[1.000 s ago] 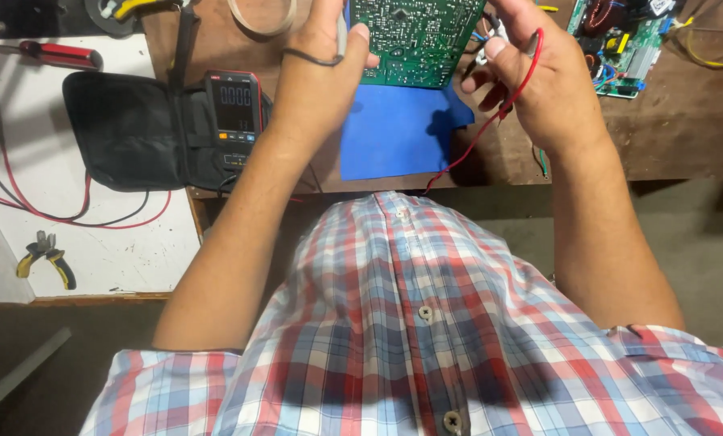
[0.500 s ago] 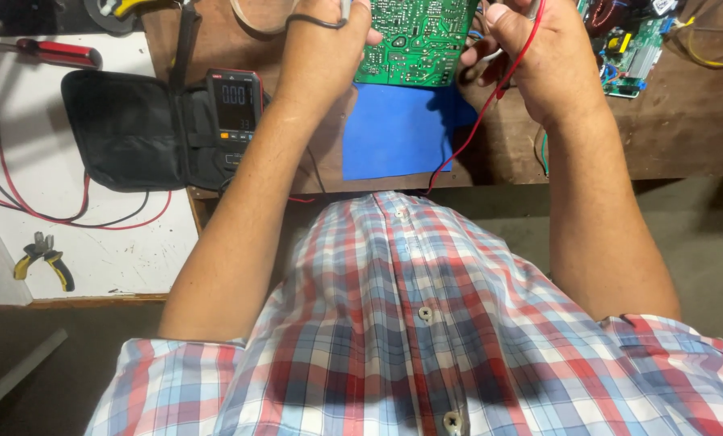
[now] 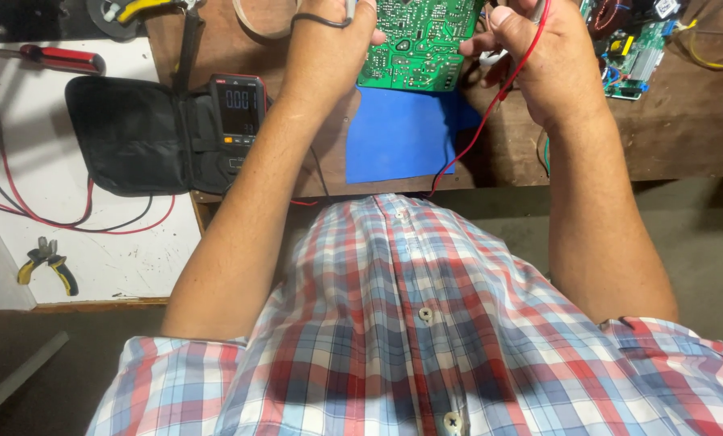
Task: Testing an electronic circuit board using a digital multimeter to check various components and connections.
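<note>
Head view, looking down past a checked shirt (image 3: 426, 339) and along both forearms to a wooden bench (image 3: 668, 137): nearest the body, a blue mat (image 3: 402, 137) lies on the bench just below and between the two hands, with a red wire (image 3: 466, 137) crossing its right edge and running up into the right hand. Above the mat sits the green circuit board (image 3: 418, 40), solder side up, directly between the hands and touched by both; its top runs out of the picture, so its long axis cannot be told for sure. The left hand (image 3: 329, 48) is closed at the board's left edge, thumb on the board, with a black wire (image 3: 321, 20) looped over its back; what it pinches is hidden. The right hand (image 3: 539, 56) is closed around the red wire, fingertips at the board's right edge. Both hands are equally near the board. Left of the left hand a meter (image 3: 238, 113) lies on an open black case (image 3: 135, 137); further left are pliers (image 3: 50, 262) and a red-handled screwdriver (image 3: 54, 58). Beyond the right hand lies another circuit board (image 3: 632, 52).
</note>
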